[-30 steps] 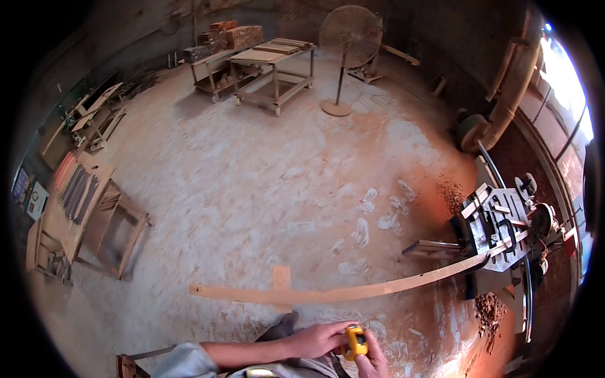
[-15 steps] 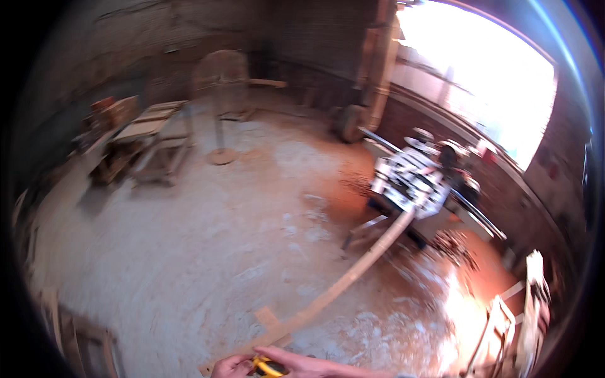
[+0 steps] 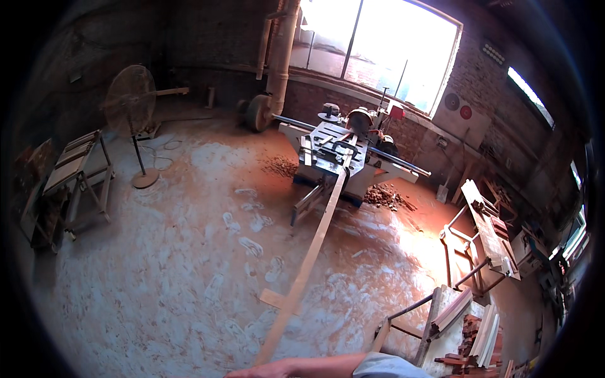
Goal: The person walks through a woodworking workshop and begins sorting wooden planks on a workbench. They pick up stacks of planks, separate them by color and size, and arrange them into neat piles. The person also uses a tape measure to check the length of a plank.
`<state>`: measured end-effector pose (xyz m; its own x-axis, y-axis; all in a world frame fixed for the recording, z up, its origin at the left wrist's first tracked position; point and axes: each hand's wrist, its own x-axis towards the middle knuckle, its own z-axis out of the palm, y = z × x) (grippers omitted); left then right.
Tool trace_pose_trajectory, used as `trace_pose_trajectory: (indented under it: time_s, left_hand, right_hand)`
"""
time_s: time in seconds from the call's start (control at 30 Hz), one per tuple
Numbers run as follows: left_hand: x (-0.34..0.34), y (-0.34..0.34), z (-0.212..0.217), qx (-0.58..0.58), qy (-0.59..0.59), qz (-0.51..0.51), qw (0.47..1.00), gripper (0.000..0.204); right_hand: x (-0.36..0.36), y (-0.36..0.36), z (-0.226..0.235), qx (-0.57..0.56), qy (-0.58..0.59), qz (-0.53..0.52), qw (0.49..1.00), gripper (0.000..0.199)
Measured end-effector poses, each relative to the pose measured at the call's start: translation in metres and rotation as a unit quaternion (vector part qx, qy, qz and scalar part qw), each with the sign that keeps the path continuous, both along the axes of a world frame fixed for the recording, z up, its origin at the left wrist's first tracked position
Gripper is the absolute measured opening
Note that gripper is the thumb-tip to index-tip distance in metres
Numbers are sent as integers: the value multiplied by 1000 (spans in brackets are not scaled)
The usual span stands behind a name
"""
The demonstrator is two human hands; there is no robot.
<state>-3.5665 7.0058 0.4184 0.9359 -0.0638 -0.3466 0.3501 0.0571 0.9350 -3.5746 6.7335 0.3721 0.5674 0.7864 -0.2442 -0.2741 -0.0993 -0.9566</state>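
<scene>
My right hand (image 3: 265,370) shows at the lower edge, its forearm coming in from the right out of a pale grey sleeve. Its fingers are cut off by the picture's edge, so their state and anything in them stay hidden. Just beyond the hand, a long narrow wooden strip (image 3: 309,266) runs away from me; whether the hand touches it I cannot tell. The strip's far end lies on the bed of a woodworking machine (image 3: 340,148). A short wooden crosspiece (image 3: 272,297) sticks out on both sides of the strip's near part. My left hand is out of view.
Wood scraps (image 3: 387,196) and reddish sawdust lie around the machine. At right stand a rack with boards (image 3: 485,230) and a bench with wooden pieces (image 3: 450,334). A pedestal fan (image 3: 130,101) and a slatted wooden stand (image 3: 72,157) are on the left. The floor (image 3: 170,271) is dusty.
The view has turned right, so the machine appears farther left. A yellow-and-black tool and the fingers around it have left the picture; now only part of the right hand and its forearm show.
</scene>
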Motion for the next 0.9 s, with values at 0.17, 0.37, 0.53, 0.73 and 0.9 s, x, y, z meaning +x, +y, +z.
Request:
trace_pose_trajectory:
  time_s: [0.17, 0.37, 0.53, 0.73, 0.9]
  left_hand:
    - [53, 90, 29, -31, -81, 159, 983, 8]
    - [153, 206, 41, 63, -103, 232, 965, 26]
    - [210, 311, 27, -69, -208, 190, 957, 18]
    - [313, 326, 25, -12, -175, 160, 971, 17]
    - [371, 338, -49, 4, -104, 111, 988, 22]
  right_hand:
    - [17, 52, -77, 40, 151, 21, 988, 51]
    - [10, 106, -46, -69, 171, -141, 973, 29]
    - [42, 193, -25, -130, 57, -143, 979, 27]
    - [102, 269, -55, -134, 143, -280, 940, 27]
    - [184, 255, -84, -175, 178, -402, 881, 29]
